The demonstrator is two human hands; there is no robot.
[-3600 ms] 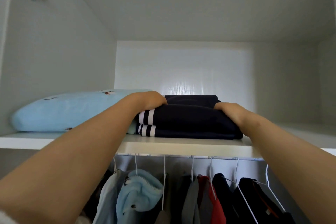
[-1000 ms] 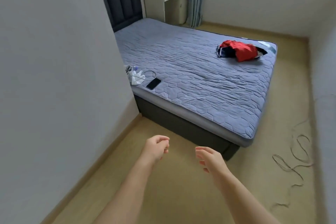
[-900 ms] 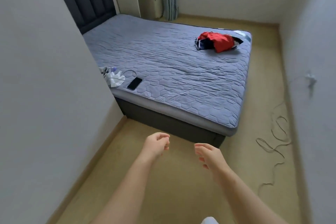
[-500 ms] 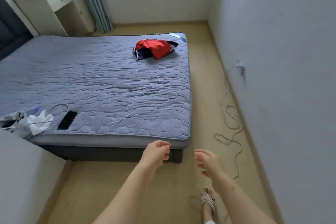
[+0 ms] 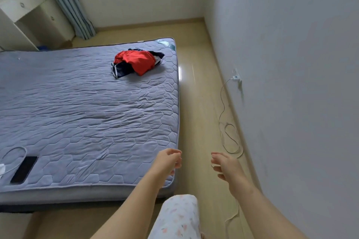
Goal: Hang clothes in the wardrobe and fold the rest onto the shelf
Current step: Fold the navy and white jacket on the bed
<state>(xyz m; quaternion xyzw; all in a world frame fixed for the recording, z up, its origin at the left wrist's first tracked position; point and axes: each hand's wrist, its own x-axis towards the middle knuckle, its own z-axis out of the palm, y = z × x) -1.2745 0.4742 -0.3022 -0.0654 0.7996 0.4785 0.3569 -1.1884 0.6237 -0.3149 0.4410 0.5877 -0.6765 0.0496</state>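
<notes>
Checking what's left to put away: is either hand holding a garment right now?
No, the left hand and right hand hold nothing; the clothes pile lies on the bed.

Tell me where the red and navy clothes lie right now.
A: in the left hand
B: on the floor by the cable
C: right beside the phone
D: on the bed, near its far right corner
D: the clothes lie in a heap on the bed near its far right corner, far from the phone, and the left hand and right hand hold nothing.
</notes>
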